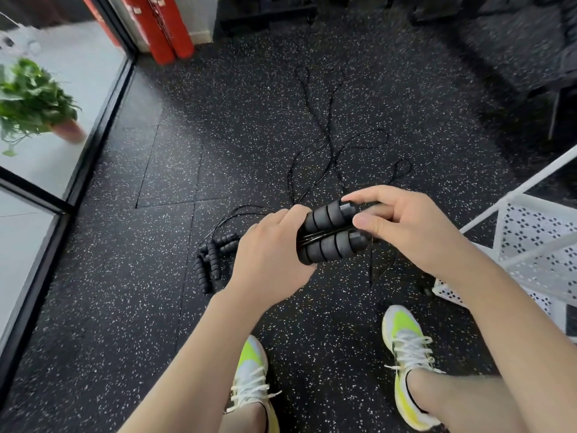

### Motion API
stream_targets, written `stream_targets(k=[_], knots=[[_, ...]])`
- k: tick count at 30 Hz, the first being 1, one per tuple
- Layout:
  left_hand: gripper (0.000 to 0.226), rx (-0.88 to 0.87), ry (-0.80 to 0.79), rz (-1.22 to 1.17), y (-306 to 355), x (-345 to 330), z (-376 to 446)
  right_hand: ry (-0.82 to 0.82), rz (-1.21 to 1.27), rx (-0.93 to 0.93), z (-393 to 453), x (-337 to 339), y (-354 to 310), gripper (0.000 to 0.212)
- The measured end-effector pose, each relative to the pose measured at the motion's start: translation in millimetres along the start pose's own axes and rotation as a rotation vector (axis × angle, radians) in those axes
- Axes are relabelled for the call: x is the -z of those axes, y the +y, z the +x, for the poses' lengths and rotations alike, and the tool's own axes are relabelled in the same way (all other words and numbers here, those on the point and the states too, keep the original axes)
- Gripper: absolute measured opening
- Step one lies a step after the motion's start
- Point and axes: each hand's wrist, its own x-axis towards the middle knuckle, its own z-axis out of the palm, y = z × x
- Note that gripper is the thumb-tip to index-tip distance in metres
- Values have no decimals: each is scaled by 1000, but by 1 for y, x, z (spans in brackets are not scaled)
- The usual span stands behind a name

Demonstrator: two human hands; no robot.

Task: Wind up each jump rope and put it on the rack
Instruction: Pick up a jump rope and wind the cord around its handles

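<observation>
From the head view, the task looks to be in its early part. One jump rope is in hand: its two black foam handles (332,231) are held side by side above the floor (156,276), with a few turns of black cord (324,234) lying in the groove between them. Most of that cord is not yet wound; loose loops (327,135) trail away over the far floor, and a strand hangs down just right of the handles. A second pair of handles (210,260) lies on the floor to the left, near the person's left hand, with its cord unwound too. The white perforated rack (537,245) stands at the right edge; no rope can be seen on the part that shows. So, as a judgement, winding of the first rope is under way, and racking it and the other rope is left.

The left hand (271,254) is closed round the near ends of the two handles, fingers curled over them. The right hand (402,226) is at the far ends, thumb and fingertips pinching there; whether it nips the cord or only the handle caps is hidden.
</observation>
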Motion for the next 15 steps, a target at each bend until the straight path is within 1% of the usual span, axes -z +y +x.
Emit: stream_targets(k=[3,5,6,8,9,11,12,15], knots=[[34,49,0,-88,4,1,-1,-3,88,0,1,-1,3,29],[34,77,-17,-142,8,1,-1,-1,234,-3,2,-5,6,22],[34,90,-19,-163,10,1,-1,7,316,-7,3,-8,8,22],[33,119,-13,-202,12,0,-1,53,424,-20,5,-12,13,32],[34,135,-7,-213,12,0,0,85,425,-16,5,-14,14,27],[33,165,16,-208,12,0,0,146,360,-2,5,-19,13,8],[32,183,29,-198,11,0,1,168,332,-4,4,-23,12,8],[33,244,72,-159,8,-1,4,181,252,-25,1,-36,7,19]])
